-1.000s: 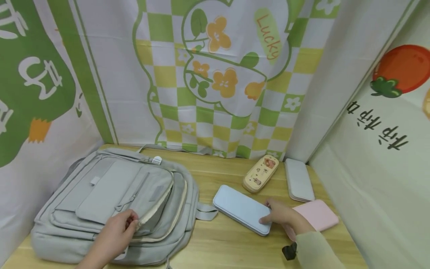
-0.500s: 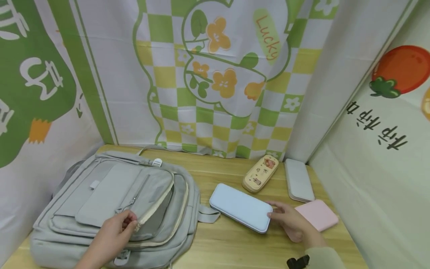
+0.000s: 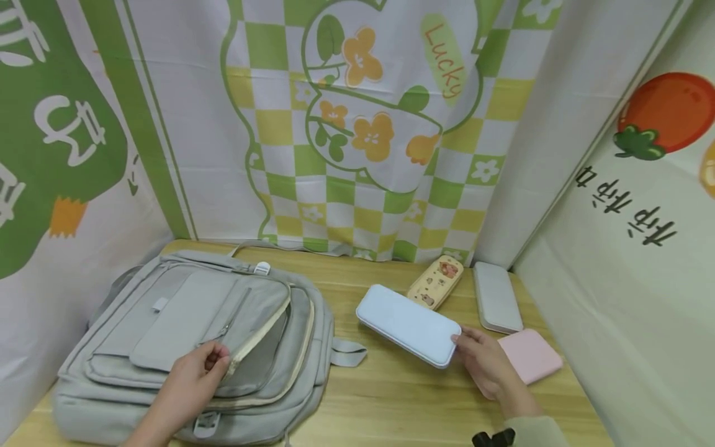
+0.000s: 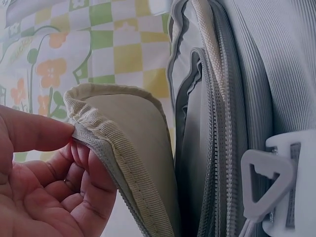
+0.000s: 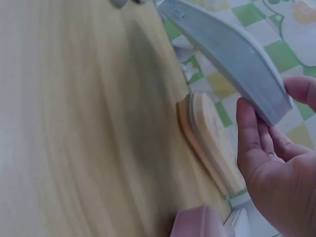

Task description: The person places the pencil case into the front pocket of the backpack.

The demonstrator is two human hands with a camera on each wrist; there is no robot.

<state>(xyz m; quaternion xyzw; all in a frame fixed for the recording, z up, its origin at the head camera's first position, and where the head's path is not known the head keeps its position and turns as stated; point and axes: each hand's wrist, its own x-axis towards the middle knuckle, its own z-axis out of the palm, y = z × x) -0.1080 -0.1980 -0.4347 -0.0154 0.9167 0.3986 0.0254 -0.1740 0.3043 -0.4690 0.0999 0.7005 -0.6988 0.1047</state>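
Note:
A grey backpack (image 3: 184, 323) lies on its back at the left of the wooden table, its front pocket unzipped. My left hand (image 3: 192, 379) pinches the pocket flap's edge (image 4: 118, 143) between thumb and fingers and holds it away from the pocket opening (image 4: 192, 163). In the right wrist view, my right hand (image 5: 276, 173) grips one end of a light blue flat case (image 5: 232, 59), thumb on one face and fingers on the other. The case is lifted off the table, its shadow showing on the wood below.
Behind the blue case lies a yellow case (image 3: 438, 282) with cartoon prints. A white case (image 3: 497, 298) and a pink case (image 3: 530, 357) lie at the right. A patterned curtain (image 3: 363, 217) closes off the back, and a strap end (image 3: 349, 352) sticks out from the backpack.
My right hand has taken hold of the blue case's right end and raised it off the table. My left hand stays at the flap.

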